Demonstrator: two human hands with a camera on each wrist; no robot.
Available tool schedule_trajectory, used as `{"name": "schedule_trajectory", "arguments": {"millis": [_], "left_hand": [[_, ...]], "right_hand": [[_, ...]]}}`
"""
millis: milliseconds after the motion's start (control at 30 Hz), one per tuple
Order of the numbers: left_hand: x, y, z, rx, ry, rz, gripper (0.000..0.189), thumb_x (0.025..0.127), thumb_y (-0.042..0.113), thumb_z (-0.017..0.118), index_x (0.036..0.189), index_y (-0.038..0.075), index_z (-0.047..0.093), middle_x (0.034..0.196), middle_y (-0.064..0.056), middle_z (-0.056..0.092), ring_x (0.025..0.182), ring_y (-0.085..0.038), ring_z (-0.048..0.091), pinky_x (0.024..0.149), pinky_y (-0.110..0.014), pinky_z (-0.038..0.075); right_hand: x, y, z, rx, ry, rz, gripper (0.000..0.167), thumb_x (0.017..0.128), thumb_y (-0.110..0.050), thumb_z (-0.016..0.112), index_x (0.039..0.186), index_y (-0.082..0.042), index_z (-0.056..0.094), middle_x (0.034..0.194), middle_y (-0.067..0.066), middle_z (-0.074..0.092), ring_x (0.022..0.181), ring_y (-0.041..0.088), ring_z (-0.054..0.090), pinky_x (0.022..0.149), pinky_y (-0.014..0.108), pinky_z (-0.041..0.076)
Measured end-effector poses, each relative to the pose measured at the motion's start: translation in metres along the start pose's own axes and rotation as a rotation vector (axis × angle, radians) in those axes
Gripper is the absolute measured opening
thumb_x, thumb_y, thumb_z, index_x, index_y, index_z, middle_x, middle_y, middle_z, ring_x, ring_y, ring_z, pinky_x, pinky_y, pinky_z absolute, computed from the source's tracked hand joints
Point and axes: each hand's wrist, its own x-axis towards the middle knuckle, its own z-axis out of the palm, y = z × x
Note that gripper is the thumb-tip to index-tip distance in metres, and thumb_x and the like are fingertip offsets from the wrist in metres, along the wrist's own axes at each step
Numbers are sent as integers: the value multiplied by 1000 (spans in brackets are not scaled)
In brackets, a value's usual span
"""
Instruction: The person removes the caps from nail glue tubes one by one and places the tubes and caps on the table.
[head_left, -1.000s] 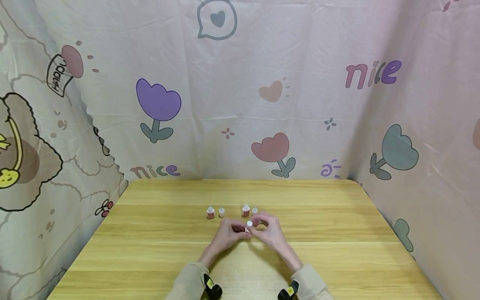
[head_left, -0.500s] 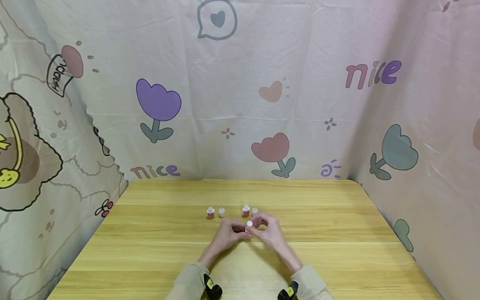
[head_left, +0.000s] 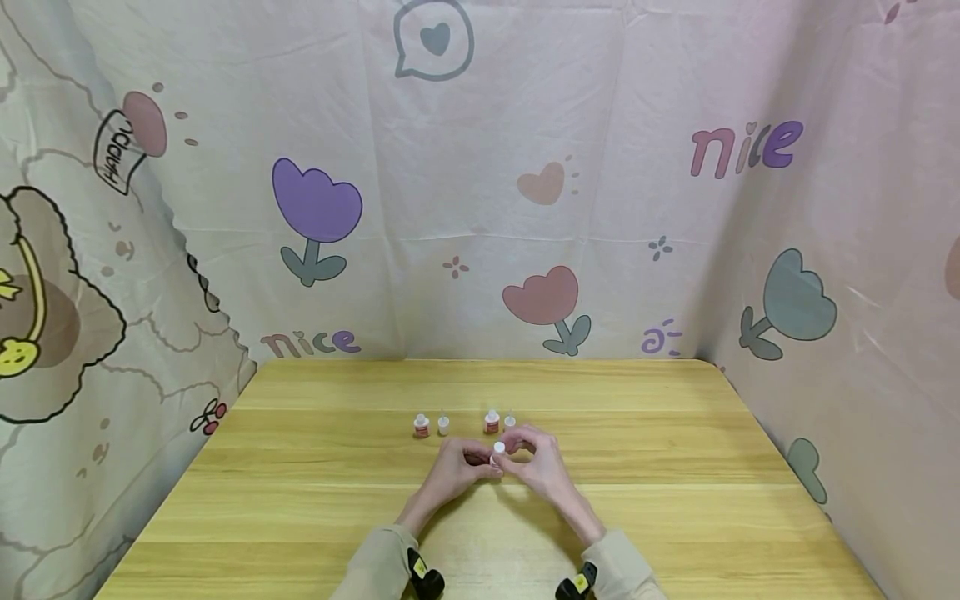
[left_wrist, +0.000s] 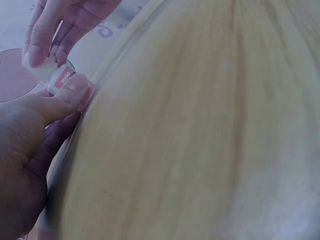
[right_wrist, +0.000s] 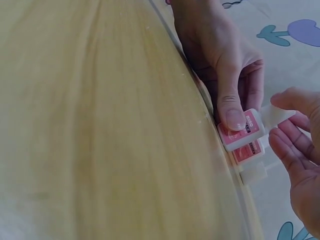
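Note:
Near the middle of the table, my left hand point(head_left: 457, 463) grips a small white bottle point(right_wrist: 253, 125) with a pink-red label, thumb laid across the label. Its white cap point(right_wrist: 276, 116) sits at the bottle's top end, pinched by the thumb and fingers of my right hand point(head_left: 542, 460). In the left wrist view the cap point(left_wrist: 39, 68) and bottle point(left_wrist: 64, 77) are in line, tilted, with a narrower white neck part showing between them. Fingers hide much of the bottle in the head view.
Just beyond my hands stand two similar bottles, one on the left point(head_left: 422, 427) and one on the right point(head_left: 492, 422). Beside each is a white cap, the left cap point(head_left: 443, 425) and the right cap point(head_left: 510, 422), with a thin stem pointing up. A printed curtain point(head_left: 465, 208) hangs behind the wooden table point(head_left: 337, 500).

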Motion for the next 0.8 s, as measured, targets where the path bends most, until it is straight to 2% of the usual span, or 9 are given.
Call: {"name": "schedule_trajectory", "arguments": {"millis": [233,500,667,800], "left_hand": [[0,1,0,-14,0,4,11,80,12,84,90,9,80,83,-9,79,72,-4,71,67,-20,58],[0,-1,0,-24,-2,37,13,80,11,83,92,6,80,85,-12,79,73,-2,70,68,-21,59],[0,-2,0,-21,-3,53,12,81,11,83,91,5,80,84,-12,79,73,-1,70,67,-21,59],[0,-2,0,-16,-4,32,13,80,11,84,91,7,80,85,-11,79,73,-1,70,68,-21,59]], "right_hand": [[-1,4,-2,37,19,-21,19,78,-3,85,92,-7,72,90,11,72,78,25,67,77,36,60],[-1,3,-2,21,-2,-57,20,79,3,81,95,-5,73,92,13,72,80,8,66,80,35,61],[-1,4,-1,19,-3,-47,21,78,1,82,96,-4,72,93,13,73,80,14,67,79,38,61],[0,4,-2,2,6,-25,23,77,-7,86,94,-7,72,89,10,73,80,25,67,77,38,60]]}}
